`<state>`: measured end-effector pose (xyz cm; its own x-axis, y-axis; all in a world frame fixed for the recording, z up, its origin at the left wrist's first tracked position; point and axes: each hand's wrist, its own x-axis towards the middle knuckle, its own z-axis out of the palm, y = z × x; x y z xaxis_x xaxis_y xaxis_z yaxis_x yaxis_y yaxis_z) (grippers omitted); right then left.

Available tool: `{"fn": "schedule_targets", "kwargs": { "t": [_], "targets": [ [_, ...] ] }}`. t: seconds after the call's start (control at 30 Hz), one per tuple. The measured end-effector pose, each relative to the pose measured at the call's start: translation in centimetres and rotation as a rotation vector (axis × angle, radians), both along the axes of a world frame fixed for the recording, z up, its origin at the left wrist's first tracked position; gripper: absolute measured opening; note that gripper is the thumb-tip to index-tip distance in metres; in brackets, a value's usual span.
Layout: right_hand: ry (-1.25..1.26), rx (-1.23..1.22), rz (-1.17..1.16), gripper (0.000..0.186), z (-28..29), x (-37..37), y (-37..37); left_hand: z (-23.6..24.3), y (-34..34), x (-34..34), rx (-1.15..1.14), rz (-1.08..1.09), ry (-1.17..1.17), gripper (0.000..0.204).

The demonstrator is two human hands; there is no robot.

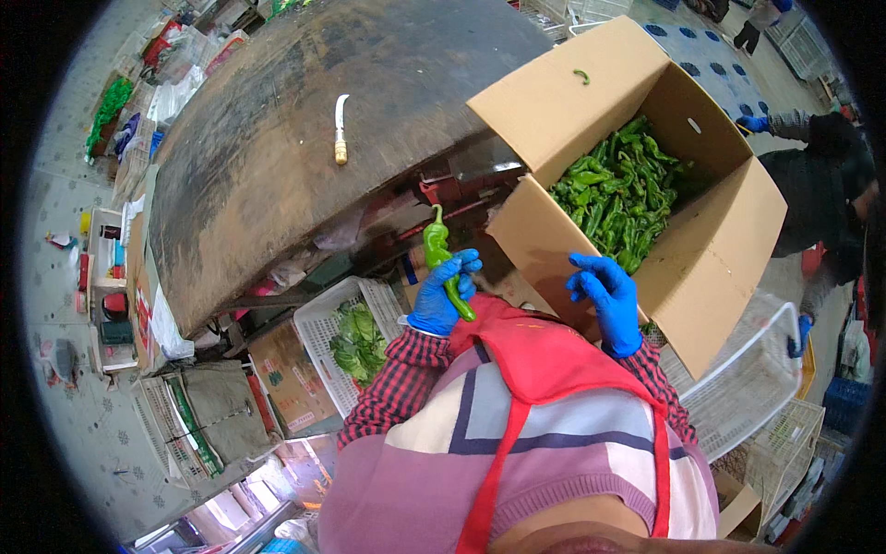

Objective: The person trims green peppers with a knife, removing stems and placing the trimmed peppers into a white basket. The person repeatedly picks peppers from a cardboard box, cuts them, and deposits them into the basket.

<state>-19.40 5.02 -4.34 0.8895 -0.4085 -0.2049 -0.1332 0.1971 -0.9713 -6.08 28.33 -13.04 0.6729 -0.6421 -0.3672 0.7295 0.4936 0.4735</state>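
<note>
Holding a green pepper (436, 243), the left hand (436, 300) hovers right of printed cardboard (288, 377).

Along the left, a pale grey floor (88, 406) patterned with dark, flower-like marks is seen. The upper middle is filled by a broad, dark brown counter (249, 157) with a scuffed, stained top. At the upper right, a pale blue flat surface (704, 53) is dotted with dark blue ovals.

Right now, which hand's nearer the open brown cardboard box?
Right. Blue-gloved right hand: at the box's near side; blue-gloved left hand, holding a long green pepper: left of it.
</note>
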Motion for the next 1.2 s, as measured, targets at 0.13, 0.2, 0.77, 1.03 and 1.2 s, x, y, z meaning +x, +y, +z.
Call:
{"fn": "schedule_targets", "kwargs": {
  "t": [0.13, 0.2, 0.77, 1.03, 1.2],
  "targets": [
    [0.053, -0.038, -0.065, 0.025, 0.0, 2.9, 2.0, -1.8, 3.8, 5.7, 0.106, 0.132, 0.045, 0.047],
    [0.046, -0.156, -0.007, 0.024, -0.1, 6.3, 4.0, -2.3, 6.0, 10.4, 0.025, 0.134, 0.088, 0.047],
    [-0.016, -1.25, 0.334, 0.041, -14.0, 46.0, 25.3, -0.1, 18.9, 19.5, 0.541, 0.178, -0.283, 0.061],
    [-0.013, 0.119, 0.146, 0.032, -8.9, 39.6, 17.3, 0.7, 15.7, 22.5, 0.127, -0.097, -0.327, 0.07],
    [-0.162, 0.156, -0.12, 0.044, -1.8, 24.8, 9.5, 4.4, 6.8, 24.1, 0.121, -0.471, -0.445, 0.067]
  ]
}}
